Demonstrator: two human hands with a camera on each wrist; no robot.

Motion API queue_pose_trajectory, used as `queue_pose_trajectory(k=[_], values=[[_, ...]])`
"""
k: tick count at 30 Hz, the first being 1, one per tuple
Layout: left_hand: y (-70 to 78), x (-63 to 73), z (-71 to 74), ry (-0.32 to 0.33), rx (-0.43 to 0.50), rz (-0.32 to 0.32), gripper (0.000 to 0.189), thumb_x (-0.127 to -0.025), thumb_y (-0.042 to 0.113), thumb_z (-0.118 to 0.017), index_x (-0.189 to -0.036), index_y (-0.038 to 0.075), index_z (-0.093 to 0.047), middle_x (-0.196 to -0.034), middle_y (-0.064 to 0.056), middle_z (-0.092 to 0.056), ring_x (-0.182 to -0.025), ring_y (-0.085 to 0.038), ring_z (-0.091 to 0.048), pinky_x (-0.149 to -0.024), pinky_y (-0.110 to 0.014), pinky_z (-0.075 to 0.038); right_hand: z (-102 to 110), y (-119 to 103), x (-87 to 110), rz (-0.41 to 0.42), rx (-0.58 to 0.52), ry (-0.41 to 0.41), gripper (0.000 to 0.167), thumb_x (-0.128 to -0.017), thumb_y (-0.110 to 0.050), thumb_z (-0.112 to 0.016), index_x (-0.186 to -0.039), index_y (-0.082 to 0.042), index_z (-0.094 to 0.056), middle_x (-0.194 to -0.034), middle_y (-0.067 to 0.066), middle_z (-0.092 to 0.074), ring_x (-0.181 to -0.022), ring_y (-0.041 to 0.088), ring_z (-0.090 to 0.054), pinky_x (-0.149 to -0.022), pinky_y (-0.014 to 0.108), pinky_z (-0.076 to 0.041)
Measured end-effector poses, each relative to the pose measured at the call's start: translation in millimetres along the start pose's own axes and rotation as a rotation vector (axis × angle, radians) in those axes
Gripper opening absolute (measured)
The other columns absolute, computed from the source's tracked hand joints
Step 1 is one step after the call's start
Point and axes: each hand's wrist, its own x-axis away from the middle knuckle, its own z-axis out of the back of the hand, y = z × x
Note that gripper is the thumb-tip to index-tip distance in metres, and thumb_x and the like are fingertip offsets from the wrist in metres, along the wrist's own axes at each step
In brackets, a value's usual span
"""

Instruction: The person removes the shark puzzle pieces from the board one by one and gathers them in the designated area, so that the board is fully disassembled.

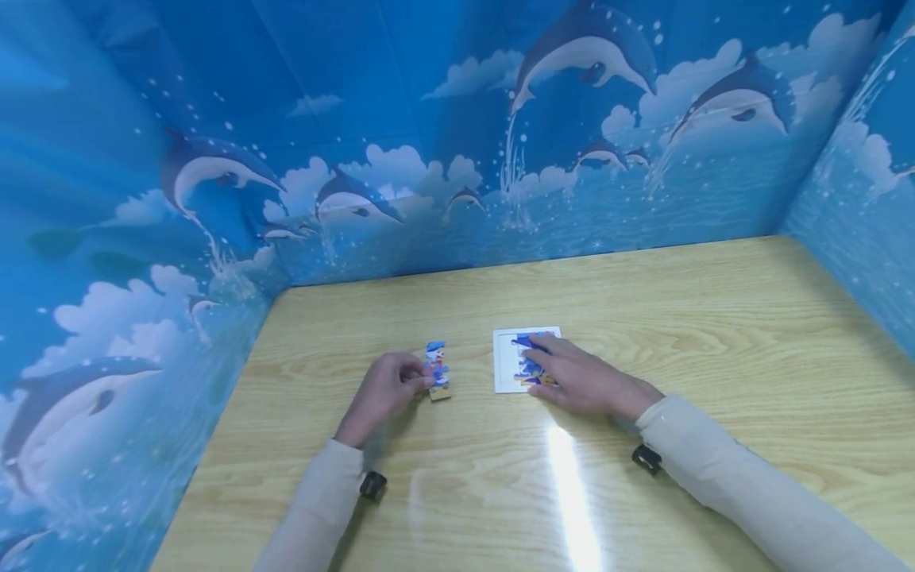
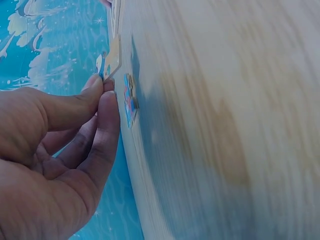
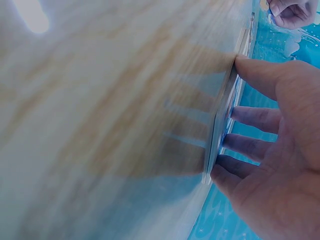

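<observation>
Here's the left hand (image 1: pixel 384 393), thumb and fingers pinching a flat puzzle piece (image 2: pixel 114 59), tan with a touch of blue, left of the white square tray (image 1: pixel 504 373); loose pieces (image 1: pixel 436 357) in blue, white and red lie just beside on the tabletop (image 1: pixel 457 461). In the tray, blue and orange pieces (image 1: pixel 527 369) sit rightward, under the right hand's (image 1: pixel 582 376) spread fingers.

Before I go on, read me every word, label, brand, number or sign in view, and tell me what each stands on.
No text can be read in any view.
Puzzle tray: none readable; partly covered.
Loose puzzle pieces: coloured picture, too small to tell any print.
Backdrop: dolphins, clouds and water, no lettering seen.
Black wrist devices: too small to read any marking.
</observation>
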Motion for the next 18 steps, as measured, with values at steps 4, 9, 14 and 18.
queue_pose_trajectory(k=[4, 9, 14, 18], values=[[-0.6, 2.4, 3.4, -0.015, -0.016, 0.030, 0.004, -0.088, 0.010, -0.078, -0.092, 0.010, -0.076, -0.080, 0.001, -0.068, -0.074, -0.015, -0.061, -0.068, -0.031, -0.052, 0.5, -0.4, 0.1, 0.000, -0.002, 0.000, 0.066, -0.101, -0.032, -0.064, -0.151, 0.004, -0.039, -0.160, 0.028, -0.026, -0.147, 0.046, -0.026, -0.117, 0.057, -0.025], [-2.0, 3.6, 5.6, -0.030, -0.021, 0.024, 0.005, -0.087, 0.007, -0.078, -0.090, 0.010, -0.076, -0.078, 0.001, -0.067, -0.072, -0.015, -0.060, -0.067, -0.031, -0.052, 0.8, -0.4, 0.6, -0.008, -0.003, -0.006, 0.066, -0.101, -0.032, -0.063, -0.151, 0.003, -0.039, -0.161, 0.028, -0.025, -0.147, 0.046, -0.025, -0.117, 0.057, -0.024], [-4.8, 3.1, 5.1, -0.035, -0.036, 0.003, 0.006, -0.086, 0.006, -0.079, -0.088, 0.010, -0.077, -0.076, 0.002, -0.068, -0.071, -0.014, -0.060, -0.067, -0.030, -0.052, 0.6, -0.1, 0.4, -0.011, -0.008, -0.012, 0.066, -0.101, -0.032, -0.063, -0.152, 0.003, -0.039, -0.161, 0.028, -0.024, -0.147, 0.046, -0.025, -0.117, 0.057, -0.025], [-6.5, 1.7, 2.6, -0.018, -0.059, 0.010, 0.006, -0.084, 0.007, -0.081, -0.087, 0.011, -0.077, -0.075, 0.003, -0.068, -0.071, -0.013, -0.061, -0.068, -0.031, -0.052, 0.7, -0.1, 0.1, -0.003, -0.007, -0.009, 0.066, -0.101, -0.032, -0.063, -0.151, 0.004, -0.039, -0.160, 0.028, -0.025, -0.147, 0.046, -0.026, -0.117, 0.057, -0.025]])
